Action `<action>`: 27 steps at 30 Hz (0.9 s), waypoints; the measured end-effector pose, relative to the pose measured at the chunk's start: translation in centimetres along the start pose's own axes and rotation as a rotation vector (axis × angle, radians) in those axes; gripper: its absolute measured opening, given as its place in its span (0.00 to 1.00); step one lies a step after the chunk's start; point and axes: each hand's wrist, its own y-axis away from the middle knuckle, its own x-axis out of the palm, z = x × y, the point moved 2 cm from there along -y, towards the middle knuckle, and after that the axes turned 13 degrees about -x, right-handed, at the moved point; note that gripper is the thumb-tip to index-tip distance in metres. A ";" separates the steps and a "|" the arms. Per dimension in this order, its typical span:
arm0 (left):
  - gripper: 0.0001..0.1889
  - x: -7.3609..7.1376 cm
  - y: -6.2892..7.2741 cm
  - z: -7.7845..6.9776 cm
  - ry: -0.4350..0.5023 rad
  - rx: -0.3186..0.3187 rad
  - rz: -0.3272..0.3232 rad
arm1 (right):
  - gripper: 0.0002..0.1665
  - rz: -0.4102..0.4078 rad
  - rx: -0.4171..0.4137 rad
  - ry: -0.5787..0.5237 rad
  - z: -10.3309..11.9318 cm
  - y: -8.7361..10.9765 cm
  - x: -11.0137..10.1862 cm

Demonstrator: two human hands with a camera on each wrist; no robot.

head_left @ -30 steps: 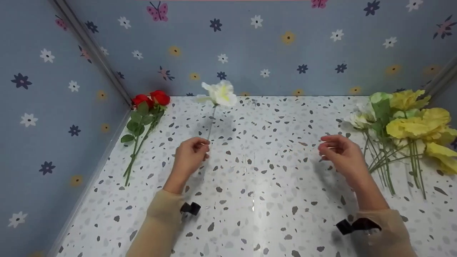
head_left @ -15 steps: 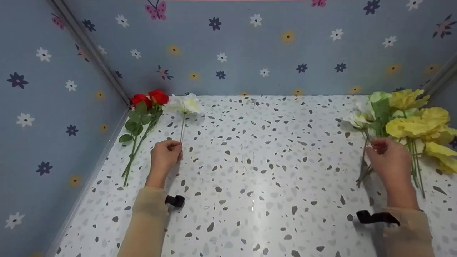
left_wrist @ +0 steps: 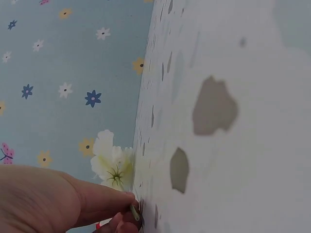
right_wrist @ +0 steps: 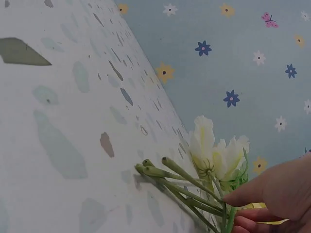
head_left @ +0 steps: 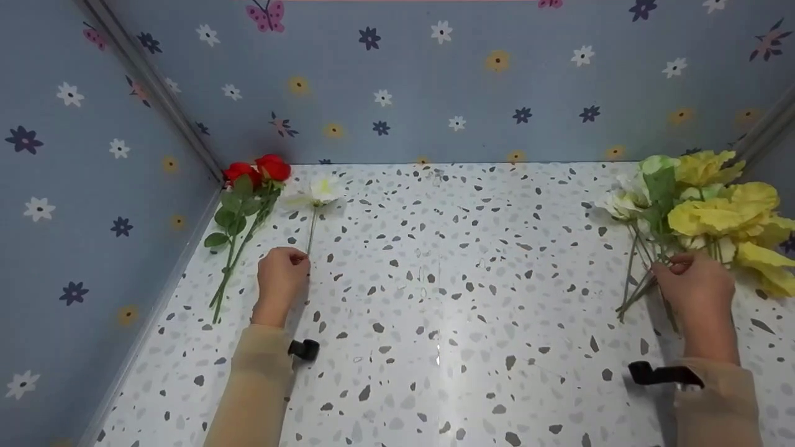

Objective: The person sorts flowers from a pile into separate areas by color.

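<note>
In the head view my left hand (head_left: 282, 279) pinches the thin stem of a white artificial flower (head_left: 320, 189), low over the speckled tabletop beside two red roses. The left wrist view shows the cut end of that stem (left_wrist: 134, 212) poking out between thumb and fingers. On the far right, my right hand (head_left: 699, 292) is in among the stems of a loose pile of yellow, white and green flowers. Its thumb and fingers (right_wrist: 243, 196) close around a green stem (right_wrist: 231, 219) in the right wrist view; which bloom it bears is hidden.
The red roses (head_left: 273, 167) lie at the back left corner with leafy stems toward me. Yellow flowers (head_left: 723, 211) fill the right side near the wall. Patterned blue panels (head_left: 435, 81) rise behind and at left of the speckled white tabletop (head_left: 435, 310).
My left hand has carried the white flower left and lowered it next to the roses. My right hand has moved right to the pile, its fingers now among the stems.
</note>
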 end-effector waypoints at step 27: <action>0.14 -0.5 0.0 -0.4 -0.108 0.097 0.039 | 0.23 -0.020 -0.130 0.031 1.6 0.4 -0.5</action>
